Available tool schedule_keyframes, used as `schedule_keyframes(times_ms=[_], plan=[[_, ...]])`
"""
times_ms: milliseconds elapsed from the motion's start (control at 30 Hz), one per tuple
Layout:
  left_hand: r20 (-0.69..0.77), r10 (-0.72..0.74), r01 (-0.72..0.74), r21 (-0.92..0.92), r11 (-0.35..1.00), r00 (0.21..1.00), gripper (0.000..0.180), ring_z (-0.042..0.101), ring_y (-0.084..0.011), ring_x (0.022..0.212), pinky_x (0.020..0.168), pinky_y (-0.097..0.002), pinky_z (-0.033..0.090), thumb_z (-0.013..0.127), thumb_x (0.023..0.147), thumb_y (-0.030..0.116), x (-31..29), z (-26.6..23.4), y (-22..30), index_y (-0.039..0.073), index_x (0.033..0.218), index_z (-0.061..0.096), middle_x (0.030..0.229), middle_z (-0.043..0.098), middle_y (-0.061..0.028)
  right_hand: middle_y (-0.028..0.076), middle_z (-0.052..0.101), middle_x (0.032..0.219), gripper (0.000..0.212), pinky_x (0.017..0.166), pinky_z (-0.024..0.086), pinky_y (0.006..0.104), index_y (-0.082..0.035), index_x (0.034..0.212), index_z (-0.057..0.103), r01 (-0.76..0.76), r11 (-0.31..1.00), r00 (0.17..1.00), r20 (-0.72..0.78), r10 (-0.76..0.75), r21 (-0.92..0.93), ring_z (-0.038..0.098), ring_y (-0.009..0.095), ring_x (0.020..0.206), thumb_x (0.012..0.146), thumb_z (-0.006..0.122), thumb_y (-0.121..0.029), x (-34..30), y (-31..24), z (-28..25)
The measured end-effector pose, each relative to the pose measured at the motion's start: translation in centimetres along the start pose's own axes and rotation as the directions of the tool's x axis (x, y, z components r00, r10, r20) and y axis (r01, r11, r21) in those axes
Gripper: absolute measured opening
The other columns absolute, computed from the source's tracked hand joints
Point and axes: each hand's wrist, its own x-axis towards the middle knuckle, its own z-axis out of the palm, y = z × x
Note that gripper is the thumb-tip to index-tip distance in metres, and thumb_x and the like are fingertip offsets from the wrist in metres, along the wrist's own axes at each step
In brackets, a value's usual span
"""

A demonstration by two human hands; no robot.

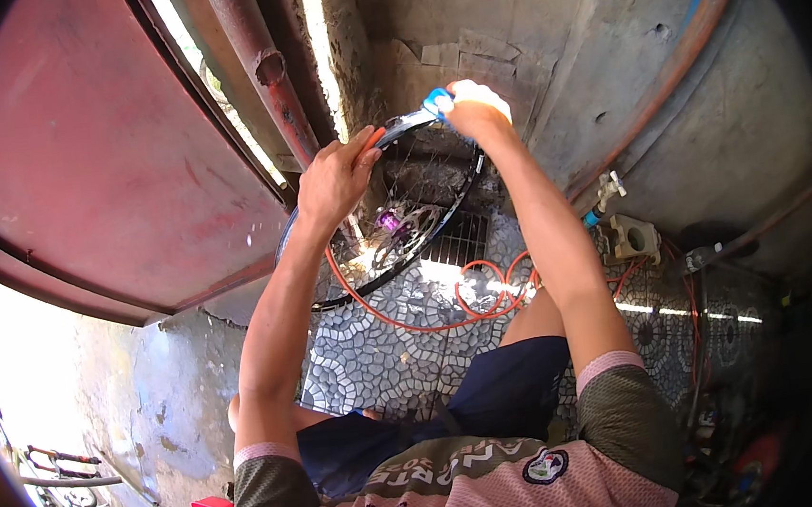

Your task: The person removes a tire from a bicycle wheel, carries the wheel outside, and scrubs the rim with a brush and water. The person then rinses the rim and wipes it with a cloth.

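A black-rimmed bicycle wheel point(403, 124) stands tilted in front of me, with a purple hub point(388, 221) and thin spokes. My left hand point(332, 185) is closed around the end of an orange hose point(376, 139), right at the top left of the rim. Further right, my right hand point(479, 110) grips a blue sponge-like thing point(436, 101) pressed to the top of the rim. Bright sunlight washes out part of that hand. Wet glints and what look like water drops show near the hub and left of the wheel.
The hose loops over the pebble-patterned tile floor point(366, 352) toward a tap point(608, 190) at the right. A metal drain grate point(457, 240) lies behind the wheel. A red metal panel point(112, 153) closes in the left, beside a rusty pipe point(262, 65); a concrete wall point(511, 16) stands ahead.
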Motion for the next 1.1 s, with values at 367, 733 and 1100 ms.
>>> schedule_keyframes(times_ms=[367, 733, 1100], plan=[[-0.001, 0.016, -0.016, -0.002, 1.000, 1.000, 0.043, 0.074, -0.0415, 0.095, 0.081, -0.0538, 0.058, 0.066, 0.104, 0.045, 2.9, 0.9, 1.2, 0.023, 0.141, 0.071, 0.098, 0.074, -0.0177, 0.016, 0.080, 0.109, 0.036, 0.091, 0.059, 0.0471, -0.014, 0.112, 0.076, -0.053, 0.993, 0.991, -0.124, 0.040, -0.102, 0.076, 0.036, 0.104, 0.102, 0.061, -0.045, 1.8, 0.7, 1.2], [0.018, 0.015, -0.015, 0.030, 0.999, 1.000, 0.043, 0.074, -0.0399, 0.095, 0.080, -0.0538, 0.058, 0.066, 0.104, 0.044, 2.8, 0.6, 0.6, 0.025, 0.142, 0.070, 0.098, 0.074, -0.0156, 0.017, 0.080, 0.107, 0.034, 0.090, 0.059, 0.0498, -0.012, 0.111, 0.075, 0.128, 0.986, 0.951, -0.270, -0.152, -0.104, 0.077, 0.036, 0.104, 0.101, 0.063, -0.043, -0.7, -0.5, 2.6], [0.079, -0.008, 0.001, 0.088, 0.996, 0.997, 0.046, 0.073, -0.0386, 0.096, 0.083, -0.0514, 0.058, 0.064, 0.105, 0.047, 3.5, 1.0, 1.3, 0.025, 0.145, 0.068, 0.102, 0.074, -0.0155, 0.026, 0.077, 0.105, 0.034, 0.090, 0.058, 0.0574, -0.011, 0.116, 0.073, 0.186, 0.969, 0.958, -0.187, -0.216, -0.164, 0.074, 0.046, 0.104, 0.102, 0.063, -0.040, -2.5, -3.5, 3.2]])
